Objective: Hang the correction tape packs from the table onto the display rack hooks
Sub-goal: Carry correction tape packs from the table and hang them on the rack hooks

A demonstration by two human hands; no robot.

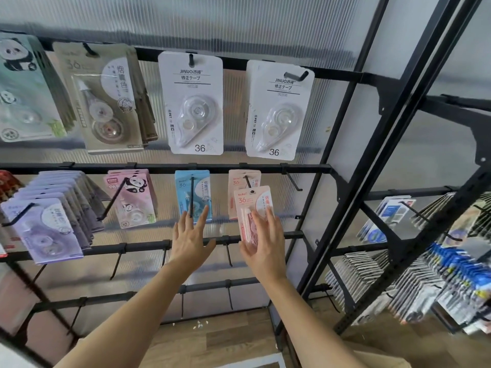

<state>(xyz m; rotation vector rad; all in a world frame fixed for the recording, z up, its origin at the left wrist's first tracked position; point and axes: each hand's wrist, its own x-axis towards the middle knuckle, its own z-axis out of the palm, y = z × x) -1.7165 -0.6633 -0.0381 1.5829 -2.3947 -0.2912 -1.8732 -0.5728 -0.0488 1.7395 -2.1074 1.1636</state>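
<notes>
My right hand [264, 245] holds a pink correction tape pack [251, 208] by its lower part, with the pack's top hole at the tip of a black hook [248, 181] on the rack's second rail. Behind it on the same hook hang more pink packs [239, 181]. My left hand [190, 241] is open with spread fingers, just below the blue packs [192, 192] on the neighbouring hook; whether it touches them is unclear. The table is out of view.
White packs [195, 102] [277, 110], a beige pack [106, 99] and panda packs [24, 88] hang on the top rail. Purple [50, 227] and pink panda packs [131, 197] hang at left. A bare hook [292, 181] sticks out right of the pink packs. Another stocked rack [425, 261] stands at right.
</notes>
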